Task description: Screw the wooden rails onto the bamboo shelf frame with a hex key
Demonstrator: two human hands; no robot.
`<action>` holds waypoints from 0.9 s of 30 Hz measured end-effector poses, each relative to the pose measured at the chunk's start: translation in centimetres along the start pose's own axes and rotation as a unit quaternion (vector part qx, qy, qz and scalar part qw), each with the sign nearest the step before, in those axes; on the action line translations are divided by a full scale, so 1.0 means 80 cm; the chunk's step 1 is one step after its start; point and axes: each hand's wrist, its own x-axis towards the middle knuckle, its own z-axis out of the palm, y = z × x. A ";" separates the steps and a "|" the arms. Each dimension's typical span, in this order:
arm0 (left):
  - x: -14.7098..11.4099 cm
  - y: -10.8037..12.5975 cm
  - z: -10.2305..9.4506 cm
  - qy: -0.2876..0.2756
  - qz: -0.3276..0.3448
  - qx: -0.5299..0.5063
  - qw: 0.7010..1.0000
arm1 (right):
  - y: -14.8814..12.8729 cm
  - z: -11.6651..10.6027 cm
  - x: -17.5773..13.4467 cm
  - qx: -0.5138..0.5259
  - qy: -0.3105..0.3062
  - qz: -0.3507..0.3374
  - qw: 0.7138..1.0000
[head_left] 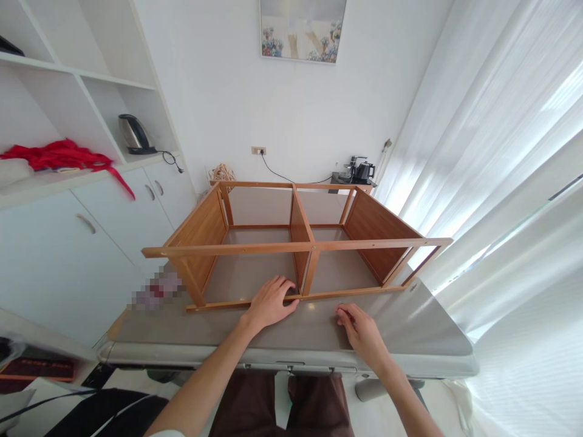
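One grey-topped table (437, 328) fills the lower half of a white-walled room. Sheer white curtains (514, 121) glow from one to four o'clock; a framed painting (303, 27) hangs at twelve. From nine to ten, white cabinets (113, 218) bear a steel electric kettle (135, 135) and rumpled red cloth (64, 156). Between one and two, a black jug (364, 172) stands near the back wall (218, 103). On the table, at the centre, lies a wooden shelf unit (313, 246) with three panels upright; its upper front rail (373, 244) and middle panel (298, 230) stand between the hands and the table's far side. A pixelated lump (159, 290) lies at eight, just beside the unit. The left hand (269, 302), between six and seven, grips the lower front rail (350, 293) next to the middle panel, thumb on the near side. The right hand (361, 331), at five, is just short of that rail, fingers curled closed; whether they pinch something small, I cannot tell.
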 end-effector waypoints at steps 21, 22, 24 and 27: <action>-0.008 -0.002 0.005 0.001 0.020 -0.003 1.000 | -0.059 0.092 0.035 -0.071 0.046 -0.063 0.994; -0.008 -0.003 0.005 0.001 0.020 -0.003 1.000 | -0.058 0.093 0.036 -0.078 0.047 -0.062 0.994; -0.009 -0.003 0.006 0.002 0.020 -0.003 1.000 | -0.058 0.094 0.037 -0.095 0.047 -0.060 0.993; -0.010 -0.004 0.006 0.003 0.025 -0.003 1.000 | -0.059 0.095 0.040 -0.109 0.037 -0.070 0.991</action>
